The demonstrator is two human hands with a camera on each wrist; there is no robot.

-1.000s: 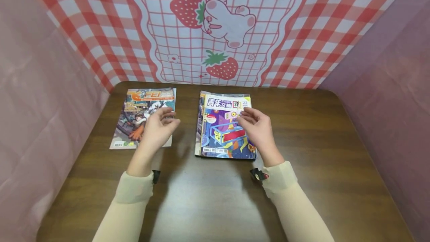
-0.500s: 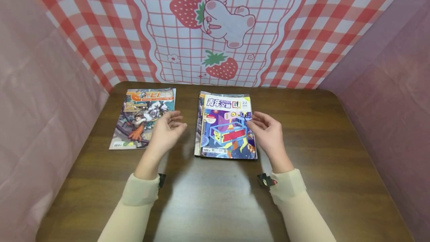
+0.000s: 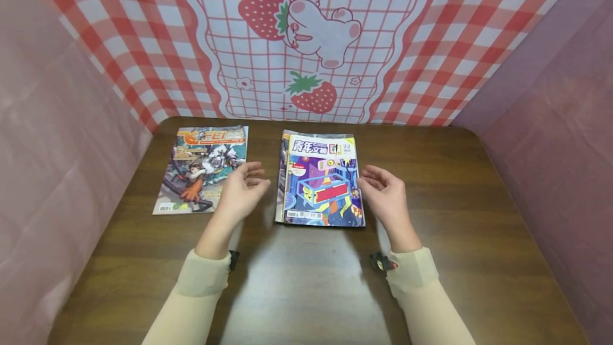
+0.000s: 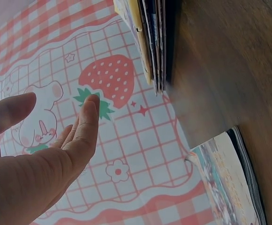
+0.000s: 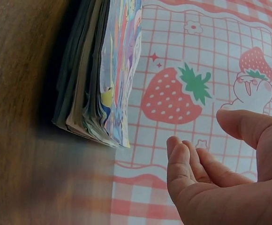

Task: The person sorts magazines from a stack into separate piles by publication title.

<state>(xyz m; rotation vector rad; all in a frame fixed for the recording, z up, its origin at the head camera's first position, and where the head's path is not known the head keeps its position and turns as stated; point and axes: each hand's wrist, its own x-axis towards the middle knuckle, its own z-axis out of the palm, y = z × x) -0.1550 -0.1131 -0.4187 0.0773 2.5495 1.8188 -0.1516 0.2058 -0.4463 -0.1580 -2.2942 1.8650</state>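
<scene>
A stack of several magazines [image 3: 321,185] lies on the table, with a purple and blue cover on top; its edges are a little uneven. To its left lies another magazine [image 3: 191,174] with an orange title, partly covered by my left hand in the head view. My left hand [image 3: 243,188] hovers between the two, thumb and fingers apart and loosely bent, holding nothing. Just off the stack's right edge is my right hand [image 3: 385,196], likewise relaxed with a gap between thumb and fingers. Both wrist views show the hands apart from the stack's side [image 4: 152,47].
The brown wooden table [image 3: 460,217] has rounded far corners. Behind it hangs a red and white checked cloth [image 3: 316,41] with strawberries. Pink cloth walls [image 3: 72,121] close off the left and right sides.
Both hands have shifted right and slightly nearer to me; the right one has moved from over the stack to beside its right edge. The magazines stay in place.
</scene>
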